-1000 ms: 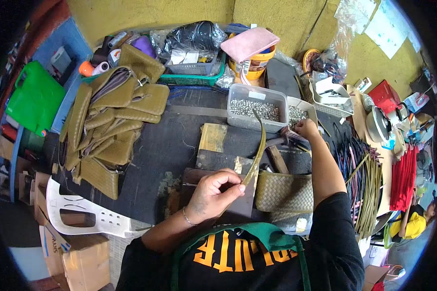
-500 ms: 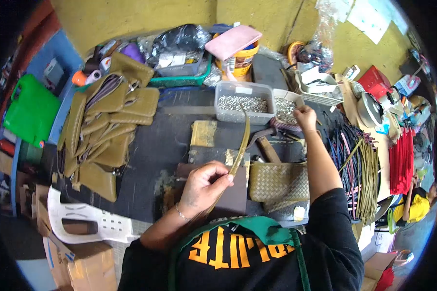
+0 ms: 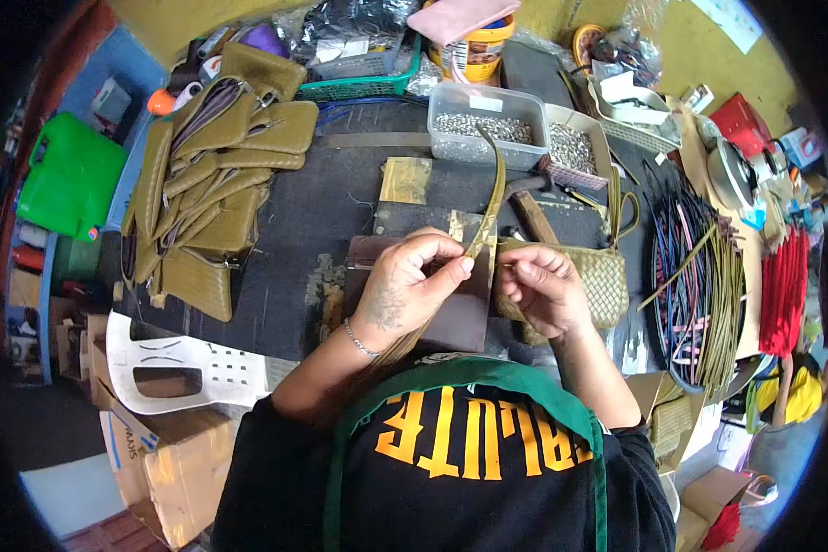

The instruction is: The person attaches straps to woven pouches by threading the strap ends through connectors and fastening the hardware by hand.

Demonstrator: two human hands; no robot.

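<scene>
My left hand point(image 3: 411, 281) pinches an olive-green strap point(image 3: 495, 189) between thumb and fingers. The strap's free end curves upward past the hand, and its lower part hangs down towards my lap. Close beside it, my right hand point(image 3: 545, 287) is closed in a pinch at the strap's right side; whatever tiny piece sits in the fingertips is too small to name. Partly behind the right hand lies an olive woven bag point(image 3: 607, 293) with a strap loop. Beyond the hands stand a clear plastic box point(image 3: 484, 158) and a smaller box point(image 3: 575, 147), both filled with small shiny metal pieces.
Olive pouches point(image 3: 216, 207) lie piled on the left of the black table point(image 3: 340, 198). A hammer point(image 3: 534, 216) rests behind the right hand. Bundled straps point(image 3: 699, 294) fill the right side. A white plastic chair point(image 3: 179, 368) stands at the table's near left.
My right hand has come back from the small box of metal pieces to beside the left hand. The left hand still holds the strap. The camera view has shifted.
</scene>
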